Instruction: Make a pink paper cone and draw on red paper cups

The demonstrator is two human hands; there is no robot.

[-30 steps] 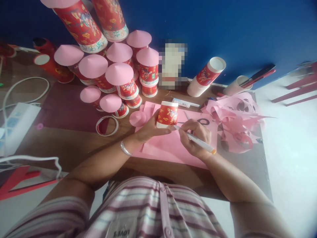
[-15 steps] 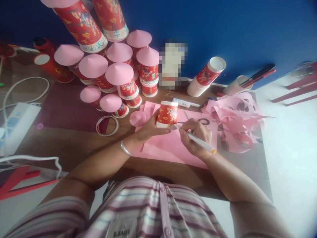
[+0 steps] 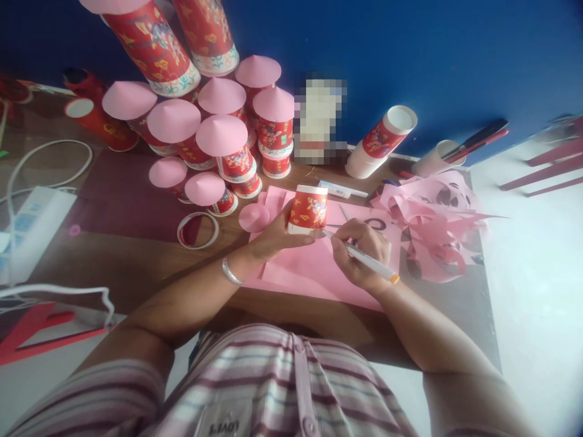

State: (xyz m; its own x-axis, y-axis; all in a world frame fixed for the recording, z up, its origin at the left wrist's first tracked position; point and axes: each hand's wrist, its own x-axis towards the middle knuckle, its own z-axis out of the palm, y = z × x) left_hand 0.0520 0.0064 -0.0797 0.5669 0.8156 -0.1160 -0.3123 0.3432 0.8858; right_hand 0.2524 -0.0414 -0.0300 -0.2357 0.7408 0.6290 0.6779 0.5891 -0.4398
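Observation:
My left hand (image 3: 276, 233) is closed around a paper cup (image 3: 308, 208), red with gold and blue figures and white bands at both ends. In my right hand (image 3: 363, 252) is a white marker pen (image 3: 374, 263) with an orange end. Its tip is at the cup's lower white band; whether it touches cannot be made out. Beneath both hands lie sheets of pink paper (image 3: 314, 273). Scissors (image 3: 374, 224) lie partly hidden behind my right hand. A small pink paper cone (image 3: 254, 218) sits just left of the cup.
Red cups with pink cone roofs (image 3: 222, 136) stand in several stacks at the back left. A tape roll (image 3: 197, 230) lies in front of them. Pink paper scraps (image 3: 437, 212) heap at the right, near a pen holder (image 3: 437, 156). Another marker (image 3: 341, 190) lies behind the cup.
The view has shifted very slightly. Both hands keep their hold on the cup and the marker pen, with hardly any movement.

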